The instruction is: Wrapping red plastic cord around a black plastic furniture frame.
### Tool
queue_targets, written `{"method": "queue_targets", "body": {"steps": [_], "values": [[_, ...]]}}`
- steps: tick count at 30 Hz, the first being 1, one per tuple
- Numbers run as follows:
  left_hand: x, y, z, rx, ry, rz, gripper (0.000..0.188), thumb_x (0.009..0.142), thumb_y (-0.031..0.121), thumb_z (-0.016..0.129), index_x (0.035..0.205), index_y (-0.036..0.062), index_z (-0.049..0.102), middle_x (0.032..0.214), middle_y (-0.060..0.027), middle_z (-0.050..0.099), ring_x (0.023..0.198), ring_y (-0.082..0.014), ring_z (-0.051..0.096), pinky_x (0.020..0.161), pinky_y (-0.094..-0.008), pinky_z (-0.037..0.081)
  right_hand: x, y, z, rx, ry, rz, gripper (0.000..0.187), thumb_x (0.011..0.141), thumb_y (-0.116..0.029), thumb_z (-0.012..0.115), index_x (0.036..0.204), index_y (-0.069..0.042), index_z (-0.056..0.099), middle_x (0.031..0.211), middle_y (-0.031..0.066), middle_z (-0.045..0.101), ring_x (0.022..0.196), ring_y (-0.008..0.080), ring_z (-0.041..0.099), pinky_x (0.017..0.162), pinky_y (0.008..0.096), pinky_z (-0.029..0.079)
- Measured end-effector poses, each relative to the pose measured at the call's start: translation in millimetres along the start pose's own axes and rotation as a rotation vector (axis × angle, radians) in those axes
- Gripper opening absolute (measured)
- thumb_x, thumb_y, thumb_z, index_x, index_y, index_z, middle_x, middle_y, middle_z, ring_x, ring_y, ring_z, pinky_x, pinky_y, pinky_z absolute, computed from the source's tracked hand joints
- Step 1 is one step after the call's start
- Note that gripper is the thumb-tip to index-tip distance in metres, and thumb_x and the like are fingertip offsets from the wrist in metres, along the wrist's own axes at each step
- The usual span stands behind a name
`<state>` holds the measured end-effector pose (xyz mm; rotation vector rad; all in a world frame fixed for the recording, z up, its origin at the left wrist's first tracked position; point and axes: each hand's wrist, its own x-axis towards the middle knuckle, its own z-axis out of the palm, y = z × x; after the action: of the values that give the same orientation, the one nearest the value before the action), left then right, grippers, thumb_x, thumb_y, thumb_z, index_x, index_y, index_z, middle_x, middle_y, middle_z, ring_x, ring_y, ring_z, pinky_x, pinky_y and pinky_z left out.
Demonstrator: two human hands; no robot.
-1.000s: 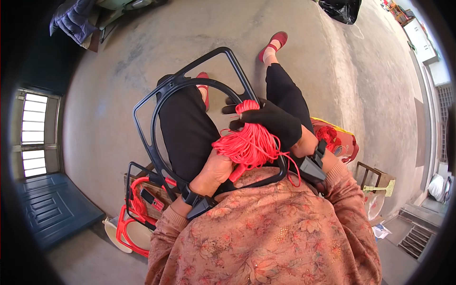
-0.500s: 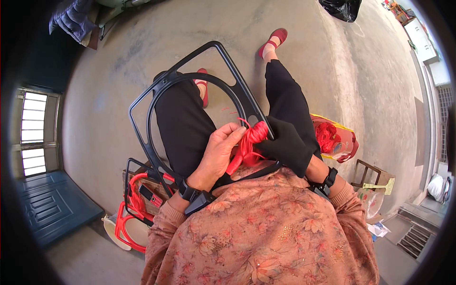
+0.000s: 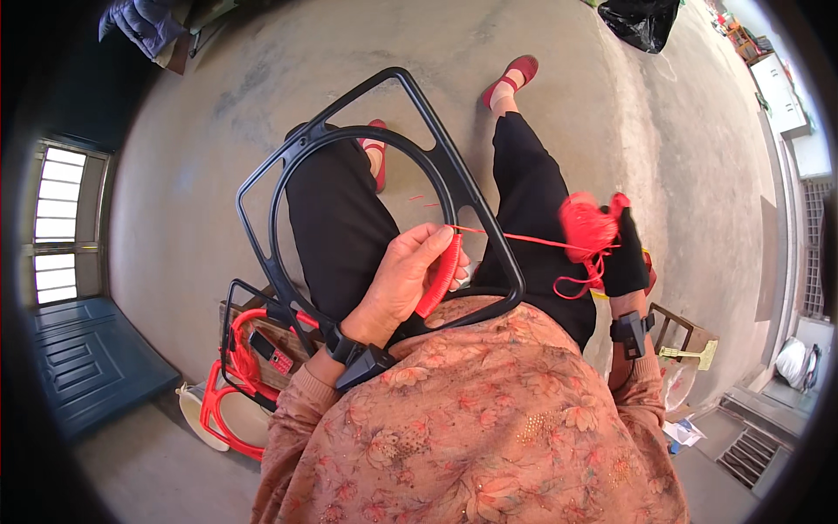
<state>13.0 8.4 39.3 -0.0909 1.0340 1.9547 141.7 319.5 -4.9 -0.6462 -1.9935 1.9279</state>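
A black frame [image 3: 478,194], rounded and four-sided with a round ring inside it, rests across my lap. My bare left hand [image 3: 406,266] is closed on the ring, thumb and fingers pinching where red cord is wrapped [image 3: 447,278] in tight turns around it. From that pinch a single strand runs taut to the right. Out beyond my right knee, my right hand [image 3: 627,262], in a black glove, holds a loose bundle of red cord [image 3: 589,229] with a loop hanging below. The glove's fingers are partly hidden behind the bundle.
Left of me, red-wrapped frames [image 3: 229,410] and a red-and-black phone [image 3: 271,351] lie by a wooden box. At right are a wooden stand [image 3: 676,327] and a floor grate [image 3: 752,456]. A black plastic bag [image 3: 642,22] lies ahead.
My right hand has swung away from the ring to the right with the cord bundle, drawing the strand out straight. My left hand stays pinched at the wrapped part.
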Motion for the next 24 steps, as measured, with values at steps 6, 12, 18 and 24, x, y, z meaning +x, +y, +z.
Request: {"method": "queue_targets", "body": {"steps": [6, 12, 18, 24], "values": [[4, -1, 5, -0.054, -0.002, -0.007, 0.018, 0.094, 0.023, 0.054, 0.092, 0.0053, 0.054, 0.075, -0.0112, 0.063, 0.061, -0.0171, 0.063, 0.054, -0.0260, 0.052, 25, 57, -71, -0.073, 0.062, 0.070, 0.034, 0.093, 0.000, 0.045, 0.127, -0.001, 0.044, 0.115, 0.0094, 0.057, 0.099, 0.0177, 0.056, 0.085, 0.0281, 0.047], [3, 3, 8, -0.118, -0.010, -0.031, 0.011, 0.092, 0.018, 0.055, 0.091, 0.0070, 0.055, 0.072, -0.0125, 0.063, 0.057, -0.0192, 0.062, 0.050, -0.0291, 0.052, 60, 73, -183, 0.500, -0.151, 0.025, 0.034, 0.098, -0.030, 0.041, 0.118, -0.007, 0.054, 0.100, 0.0089, 0.062, 0.088, 0.0217, 0.058, 0.080, 0.0350, 0.048], [0, 4, 5, -0.094, 0.028, 0.010, 0.012, 0.092, 0.018, 0.055, 0.088, 0.0065, 0.054, 0.073, -0.0125, 0.063, 0.057, -0.0184, 0.062, 0.051, -0.0284, 0.052, 50, -8, -128, 0.187, 0.526, 0.228, 0.040, 0.089, -0.033, 0.058, 0.120, -0.009, 0.057, 0.097, 0.0027, 0.064, 0.086, 0.0170, 0.060, 0.076, 0.0296, 0.048], [3, 2, 11, -0.005, -0.024, -0.033, 0.016, 0.092, 0.020, 0.057, 0.085, 0.0062, 0.053, 0.072, -0.0111, 0.063, 0.059, -0.0179, 0.062, 0.052, -0.0281, 0.052, 66, -25, 18, -0.357, 0.214, -0.284, 0.026, 0.081, -0.008, 0.067, 0.106, -0.005, 0.062, 0.096, 0.0054, 0.065, 0.088, 0.0129, 0.061, 0.078, 0.0269, 0.049]]}}
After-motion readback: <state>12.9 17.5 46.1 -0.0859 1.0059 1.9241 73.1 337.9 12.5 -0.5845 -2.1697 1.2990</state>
